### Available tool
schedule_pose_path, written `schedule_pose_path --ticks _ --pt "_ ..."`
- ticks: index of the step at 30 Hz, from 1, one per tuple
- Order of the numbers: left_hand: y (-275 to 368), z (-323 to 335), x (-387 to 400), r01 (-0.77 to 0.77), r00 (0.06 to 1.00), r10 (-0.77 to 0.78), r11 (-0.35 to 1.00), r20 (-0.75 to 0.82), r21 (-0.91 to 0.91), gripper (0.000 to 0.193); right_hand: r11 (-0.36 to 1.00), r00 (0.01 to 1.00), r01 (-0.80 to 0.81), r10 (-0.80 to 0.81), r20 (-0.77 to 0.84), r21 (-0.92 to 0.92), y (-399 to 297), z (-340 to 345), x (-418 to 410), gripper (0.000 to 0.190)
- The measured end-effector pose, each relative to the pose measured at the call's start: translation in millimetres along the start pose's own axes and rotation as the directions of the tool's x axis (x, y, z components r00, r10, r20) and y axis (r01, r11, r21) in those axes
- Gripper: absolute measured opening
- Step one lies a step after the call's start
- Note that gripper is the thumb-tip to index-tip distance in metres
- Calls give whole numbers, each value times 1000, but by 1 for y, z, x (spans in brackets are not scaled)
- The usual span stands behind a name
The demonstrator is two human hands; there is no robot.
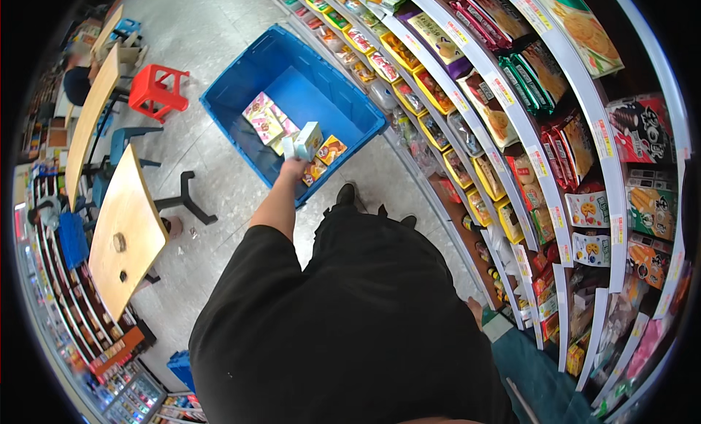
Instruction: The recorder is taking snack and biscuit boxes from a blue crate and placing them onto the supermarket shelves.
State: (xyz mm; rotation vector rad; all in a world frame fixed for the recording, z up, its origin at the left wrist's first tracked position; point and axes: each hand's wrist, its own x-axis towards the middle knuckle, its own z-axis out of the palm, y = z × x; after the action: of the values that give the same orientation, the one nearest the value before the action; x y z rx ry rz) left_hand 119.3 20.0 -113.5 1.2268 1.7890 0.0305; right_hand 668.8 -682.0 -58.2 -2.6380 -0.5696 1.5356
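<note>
My left hand (pixel 294 168) reaches down over a blue plastic crate (pixel 378 123) on the floor. It holds a small pale carton (pixel 308 141), with another whitish piece of packaging (pixel 288 148) close against the fingers; whether that one is gripped too is unclear. Inside the crate, pink-and-white printed packs (pixel 264 117) lie to the left of the hand. Two orange-and-yellow snack boxes, one of them the upper box (pixel 332 150), rest on its right. My right hand (pixel 475 311) hangs low at my side, mostly hidden behind my dark shirt.
Shelves (pixel 498 90) packed with biscuits and snacks run along the right. To the left stand a red plastic stool (pixel 159 92), wooden tables (pixel 127 227) and a black table foot (pixel 189 199). A person (pixel 78 82) sits at the far table. My shoe (pixel 345 194) is close to the crate.
</note>
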Motion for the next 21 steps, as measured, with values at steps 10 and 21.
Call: schedule_pose_path --ticks 10,21 --pt "28 36 56 -4 999 -8 974 51 227 46 628 991 117 -17 -136 769 -197 85 -157 34" --pt "52 51 104 -228 965 172 921 196 315 72 523 977 -41 201 -76 851 -222 118 -235 32"
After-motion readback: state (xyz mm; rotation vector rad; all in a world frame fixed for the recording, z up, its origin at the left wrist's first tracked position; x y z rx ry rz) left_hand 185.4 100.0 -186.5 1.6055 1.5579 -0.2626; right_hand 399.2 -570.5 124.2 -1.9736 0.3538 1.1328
